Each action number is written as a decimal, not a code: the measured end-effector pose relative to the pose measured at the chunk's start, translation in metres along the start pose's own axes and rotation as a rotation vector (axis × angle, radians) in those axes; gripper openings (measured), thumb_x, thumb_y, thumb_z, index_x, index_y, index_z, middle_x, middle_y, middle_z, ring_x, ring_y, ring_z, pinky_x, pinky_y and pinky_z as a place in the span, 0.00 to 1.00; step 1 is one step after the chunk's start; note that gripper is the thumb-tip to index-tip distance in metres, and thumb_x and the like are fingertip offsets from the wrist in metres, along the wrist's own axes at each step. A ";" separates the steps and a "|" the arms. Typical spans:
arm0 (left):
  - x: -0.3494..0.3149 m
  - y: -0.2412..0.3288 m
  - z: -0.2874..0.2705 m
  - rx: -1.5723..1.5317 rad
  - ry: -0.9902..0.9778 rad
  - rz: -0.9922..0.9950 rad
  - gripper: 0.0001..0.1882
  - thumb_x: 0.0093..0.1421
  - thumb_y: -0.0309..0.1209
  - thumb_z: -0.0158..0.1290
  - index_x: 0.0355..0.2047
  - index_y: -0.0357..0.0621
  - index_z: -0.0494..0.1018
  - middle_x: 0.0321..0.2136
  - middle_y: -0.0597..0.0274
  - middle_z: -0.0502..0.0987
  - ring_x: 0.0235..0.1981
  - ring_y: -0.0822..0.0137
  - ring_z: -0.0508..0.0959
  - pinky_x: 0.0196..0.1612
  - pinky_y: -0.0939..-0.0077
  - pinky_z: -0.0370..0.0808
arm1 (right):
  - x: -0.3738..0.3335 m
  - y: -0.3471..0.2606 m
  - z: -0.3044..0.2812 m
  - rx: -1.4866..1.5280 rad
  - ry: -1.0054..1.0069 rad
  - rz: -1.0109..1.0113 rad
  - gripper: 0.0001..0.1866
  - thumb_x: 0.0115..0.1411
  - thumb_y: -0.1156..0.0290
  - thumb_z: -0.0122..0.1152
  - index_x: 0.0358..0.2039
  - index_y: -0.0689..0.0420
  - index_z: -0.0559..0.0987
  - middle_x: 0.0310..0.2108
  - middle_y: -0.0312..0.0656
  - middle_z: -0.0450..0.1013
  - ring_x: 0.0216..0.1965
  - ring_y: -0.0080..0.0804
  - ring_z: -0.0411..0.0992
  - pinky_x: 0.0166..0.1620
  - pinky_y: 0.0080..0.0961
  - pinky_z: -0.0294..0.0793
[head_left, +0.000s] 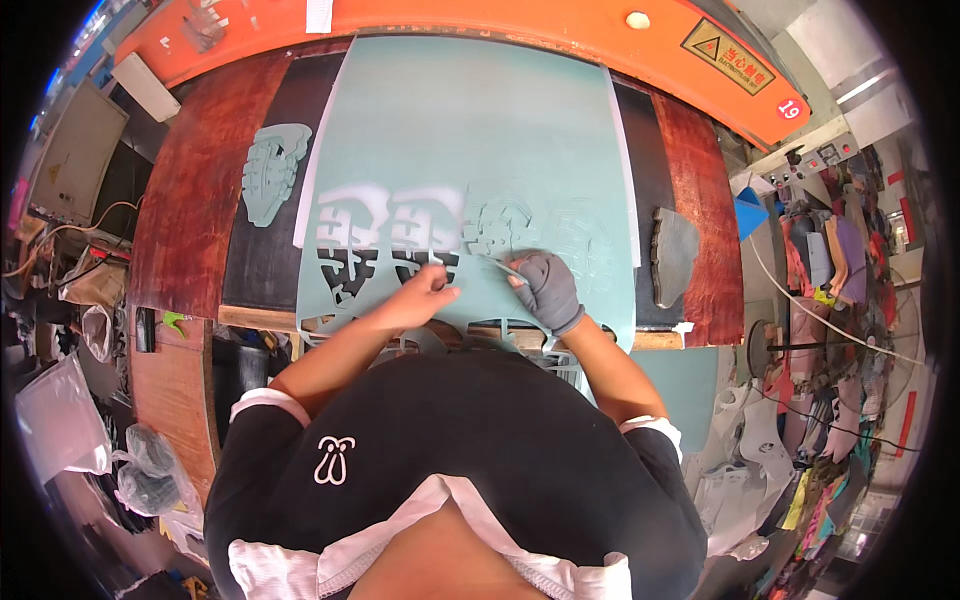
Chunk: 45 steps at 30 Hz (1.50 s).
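A pale green sheet [480, 110] covers the middle of the work table, with sole-shaped cuts in its near part. Two cut areas on the left show dark openings; two on the right still hold their cut pieces [500, 225]. My bare left hand [425, 297] is over the sheet's near part, by the second opening, thumb and finger apart, nothing seen between them. To its right, my right hand [547, 290], in a grey fingerless glove, is closed around a thin pointed tool [497, 263]. The tool's tip is at the near edge of the third cut area.
An orange machine beam [450, 18] spans the table's far side. A green cut sole piece [272, 172] lies on the left, a grey stack of sole pieces [675, 257] on the right. A blue container [750, 212] and a white cable [800, 295] are beyond the right edge.
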<state>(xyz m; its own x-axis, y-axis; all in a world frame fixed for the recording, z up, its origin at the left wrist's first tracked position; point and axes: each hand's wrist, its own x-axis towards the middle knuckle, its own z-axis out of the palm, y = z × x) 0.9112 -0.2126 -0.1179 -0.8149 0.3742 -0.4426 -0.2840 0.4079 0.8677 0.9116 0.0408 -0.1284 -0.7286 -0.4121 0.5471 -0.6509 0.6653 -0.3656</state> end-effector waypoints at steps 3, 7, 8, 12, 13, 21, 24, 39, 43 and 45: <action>0.041 -0.005 -0.008 -0.483 -0.173 -0.347 0.23 0.58 0.40 0.55 0.49 0.41 0.68 0.48 0.59 0.71 0.45 0.64 0.72 0.48 0.68 0.70 | 0.000 -0.001 0.002 0.071 0.043 0.002 0.12 0.49 0.70 0.64 0.35 0.56 0.74 0.29 0.40 0.72 0.31 0.42 0.70 0.36 0.36 0.69; 0.071 -0.012 -0.007 -0.566 -0.490 -0.268 0.24 0.59 0.40 0.53 0.52 0.37 0.67 0.48 0.56 0.72 0.45 0.62 0.74 0.47 0.65 0.72 | -0.002 -0.001 -0.003 0.130 -0.106 -0.032 0.22 0.45 0.64 0.68 0.41 0.58 0.74 0.36 0.43 0.72 0.39 0.45 0.70 0.43 0.37 0.70; 0.075 -0.013 -0.006 -0.644 -0.547 -0.295 0.24 0.60 0.39 0.52 0.52 0.36 0.67 0.49 0.54 0.71 0.47 0.60 0.74 0.49 0.64 0.71 | -0.003 0.000 -0.006 0.152 -0.131 -0.052 0.27 0.43 0.63 0.69 0.43 0.59 0.73 0.38 0.44 0.71 0.41 0.46 0.69 0.45 0.38 0.69; 0.086 -0.018 -0.001 -0.898 -0.742 -0.284 0.25 0.62 0.38 0.48 0.53 0.31 0.64 0.52 0.46 0.69 0.53 0.55 0.71 0.57 0.58 0.66 | -0.010 0.000 -0.015 0.169 -0.262 0.008 0.42 0.36 0.56 0.73 0.52 0.60 0.69 0.47 0.47 0.68 0.49 0.48 0.65 0.54 0.39 0.65; 0.086 -0.020 -0.001 -0.919 -0.752 -0.264 0.26 0.62 0.39 0.47 0.53 0.30 0.64 0.52 0.46 0.69 0.53 0.55 0.70 0.57 0.59 0.66 | -0.011 0.001 -0.015 0.179 -0.255 0.033 0.41 0.37 0.56 0.73 0.52 0.60 0.69 0.47 0.46 0.67 0.50 0.48 0.65 0.53 0.39 0.65; 0.083 -0.023 -0.003 -0.962 -0.865 -0.251 0.29 0.66 0.40 0.43 0.60 0.32 0.56 0.58 0.51 0.65 0.58 0.56 0.66 0.60 0.59 0.63 | -0.013 0.022 -0.005 0.618 -0.046 0.515 0.21 0.60 0.58 0.56 0.48 0.59 0.75 0.37 0.44 0.75 0.39 0.34 0.73 0.44 0.28 0.71; 0.083 -0.020 -0.005 -0.888 -0.831 -0.278 0.28 0.67 0.41 0.41 0.60 0.33 0.56 0.58 0.52 0.65 0.57 0.56 0.67 0.59 0.58 0.64 | 0.020 0.053 -0.014 0.535 0.010 1.107 0.34 0.59 0.51 0.57 0.51 0.72 0.69 0.41 0.46 0.74 0.44 0.27 0.70 0.47 0.23 0.68; 0.079 -0.022 -0.007 -0.857 -0.763 -0.263 0.24 0.63 0.40 0.48 0.52 0.33 0.65 0.50 0.46 0.71 0.53 0.52 0.71 0.55 0.56 0.68 | 0.238 0.185 -0.118 0.573 0.649 0.901 0.12 0.60 0.64 0.52 0.30 0.60 0.76 0.23 0.35 0.71 0.23 0.22 0.67 0.26 0.23 0.66; 0.080 -0.021 -0.004 -0.823 -0.761 -0.191 0.24 0.64 0.41 0.46 0.52 0.33 0.65 0.50 0.48 0.71 0.52 0.52 0.72 0.55 0.57 0.68 | 0.202 0.159 -0.162 0.364 0.463 0.475 0.16 0.62 0.61 0.52 0.37 0.62 0.77 0.29 0.38 0.73 0.29 0.23 0.69 0.35 0.22 0.70; 0.081 -0.023 -0.003 -0.779 -0.737 -0.168 0.24 0.65 0.41 0.43 0.53 0.33 0.65 0.50 0.48 0.71 0.51 0.53 0.72 0.54 0.57 0.68 | 0.155 0.135 -0.167 0.030 0.388 0.210 0.16 0.64 0.60 0.52 0.36 0.61 0.76 0.29 0.34 0.71 0.28 0.22 0.67 0.35 0.20 0.69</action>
<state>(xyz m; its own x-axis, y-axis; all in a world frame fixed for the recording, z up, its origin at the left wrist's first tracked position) 0.8500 -0.1942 -0.1726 -0.3055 0.8773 -0.3702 -0.8179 -0.0427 0.5738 0.7462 0.1704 0.0327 -0.7154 -0.0025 0.6987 -0.5076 0.6889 -0.5174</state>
